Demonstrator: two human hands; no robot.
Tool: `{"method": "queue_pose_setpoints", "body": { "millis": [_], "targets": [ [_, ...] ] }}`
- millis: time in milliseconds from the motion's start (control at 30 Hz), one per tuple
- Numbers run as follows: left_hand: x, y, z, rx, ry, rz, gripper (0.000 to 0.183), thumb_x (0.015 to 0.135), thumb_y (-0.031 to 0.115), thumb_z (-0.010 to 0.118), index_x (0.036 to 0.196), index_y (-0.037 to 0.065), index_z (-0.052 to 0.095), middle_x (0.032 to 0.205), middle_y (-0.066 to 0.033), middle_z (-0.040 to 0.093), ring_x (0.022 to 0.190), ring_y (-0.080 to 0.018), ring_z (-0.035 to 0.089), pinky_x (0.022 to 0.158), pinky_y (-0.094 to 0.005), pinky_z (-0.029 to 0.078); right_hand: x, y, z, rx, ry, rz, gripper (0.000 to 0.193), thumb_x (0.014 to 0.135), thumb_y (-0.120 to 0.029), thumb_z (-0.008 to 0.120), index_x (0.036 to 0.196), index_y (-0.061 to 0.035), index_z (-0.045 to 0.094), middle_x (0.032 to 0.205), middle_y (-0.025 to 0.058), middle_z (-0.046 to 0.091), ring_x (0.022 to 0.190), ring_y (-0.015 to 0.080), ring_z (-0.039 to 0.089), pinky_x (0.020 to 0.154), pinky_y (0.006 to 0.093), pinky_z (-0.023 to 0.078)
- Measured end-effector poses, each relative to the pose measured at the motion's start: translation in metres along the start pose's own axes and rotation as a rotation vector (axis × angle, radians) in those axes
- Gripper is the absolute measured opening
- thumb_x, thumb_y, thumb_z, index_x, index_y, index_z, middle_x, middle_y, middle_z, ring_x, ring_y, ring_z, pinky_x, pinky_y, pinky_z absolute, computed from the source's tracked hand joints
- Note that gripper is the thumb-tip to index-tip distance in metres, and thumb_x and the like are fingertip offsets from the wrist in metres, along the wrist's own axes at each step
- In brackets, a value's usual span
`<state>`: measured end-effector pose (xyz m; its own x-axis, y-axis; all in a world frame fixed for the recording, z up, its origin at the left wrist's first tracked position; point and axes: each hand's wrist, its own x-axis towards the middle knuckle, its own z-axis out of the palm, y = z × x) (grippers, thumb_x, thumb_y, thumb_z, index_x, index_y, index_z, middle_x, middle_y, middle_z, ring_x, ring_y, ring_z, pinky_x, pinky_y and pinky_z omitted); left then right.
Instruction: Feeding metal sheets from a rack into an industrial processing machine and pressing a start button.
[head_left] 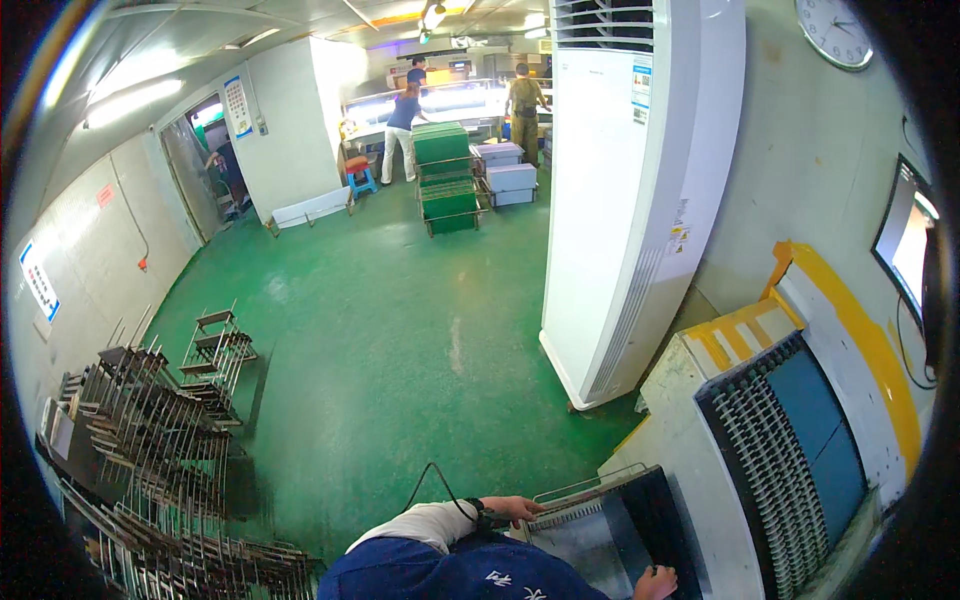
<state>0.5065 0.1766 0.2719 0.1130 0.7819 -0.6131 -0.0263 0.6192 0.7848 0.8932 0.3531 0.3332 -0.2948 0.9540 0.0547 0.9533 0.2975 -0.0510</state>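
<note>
At the bottom, my left hand (pixel 515 508) reaches the near-left corner of a slotted metal rack (pixel 565 513), its fingers curled at the wire edge. Inside the rack stand thin dark panels (pixel 655 515), with a grey flat surface (pixel 575 545) beside them. My right hand (pixel 655 583) is closed at the lower end of the dark panels; what its fingers pinch is too small to make out. A dark cord loops by my left wrist.
Right of the rack, a roller conveyor machine (pixel 770 470) carries blue panels (pixel 815 430). A tall white air conditioner (pixel 610 220) stands ahead. Empty wire racks (pixel 160 430) crowd the left. Green boards (pixel 445 175) are stacked farther off, near several people at a lit bench.
</note>
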Motion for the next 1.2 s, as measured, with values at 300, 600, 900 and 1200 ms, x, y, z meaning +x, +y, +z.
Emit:
{"method": "queue_pose_setpoints", "body": {
  "millis": [300, 600, 900, 1200],
  "targets": [
    [-0.004, 0.003, -0.002, -0.005, -0.005, 0.023, 0.059, 0.086, 0.024, 0.059, 0.141, 0.017, 0.038, 0.133, -0.0079, 0.05, 0.078, -0.0139, 0.054, 0.066, -0.0285, 0.05, -0.001, -0.006, -0.011, 0.015, 0.034, -0.037, 0.026, 0.085, -0.034, 0.058, 0.091, -0.0118, 0.068, 0.098, 0.0108, 0.063, 0.093, 0.0314, 0.058, 0.078, 0.0468, 0.044],
    [-0.003, 0.002, -0.002, -0.076, -0.029, 0.017, 0.062, 0.085, 0.026, 0.059, 0.142, 0.017, 0.035, 0.137, -0.0071, 0.046, 0.082, -0.0152, 0.056, 0.067, -0.0291, 0.05, 0.0, -0.008, -0.012, -0.006, 0.015, -0.004, 0.024, 0.085, -0.033, 0.058, 0.091, -0.0126, 0.069, 0.095, 0.0091, 0.063, 0.093, 0.0305, 0.058, 0.079, 0.0467, 0.044],
    [-0.003, 0.005, -0.001, -0.022, -0.007, 0.013, 0.062, 0.086, 0.027, 0.058, 0.142, 0.016, 0.035, 0.137, -0.006, 0.046, 0.086, -0.0167, 0.057, 0.069, -0.0317, 0.051, 0.002, -0.009, -0.017, -0.005, 0.01, -0.003, 0.024, 0.085, -0.033, 0.057, 0.089, -0.0138, 0.07, 0.096, 0.008, 0.064, 0.092, 0.0291, 0.058, 0.078, 0.0447, 0.044],
    [0.003, -0.002, -0.001, -0.057, -0.013, 0.031, 0.06, 0.086, 0.026, 0.057, 0.142, 0.017, 0.036, 0.136, -0.005, 0.047, 0.084, -0.0171, 0.059, 0.069, -0.0302, 0.052, 0.001, -0.012, -0.028, -0.008, -0.01, -0.017, 0.025, 0.085, -0.034, 0.056, 0.093, -0.0141, 0.069, 0.097, 0.0077, 0.062, 0.093, 0.029, 0.058, 0.08, 0.045, 0.043]
  ]
}}
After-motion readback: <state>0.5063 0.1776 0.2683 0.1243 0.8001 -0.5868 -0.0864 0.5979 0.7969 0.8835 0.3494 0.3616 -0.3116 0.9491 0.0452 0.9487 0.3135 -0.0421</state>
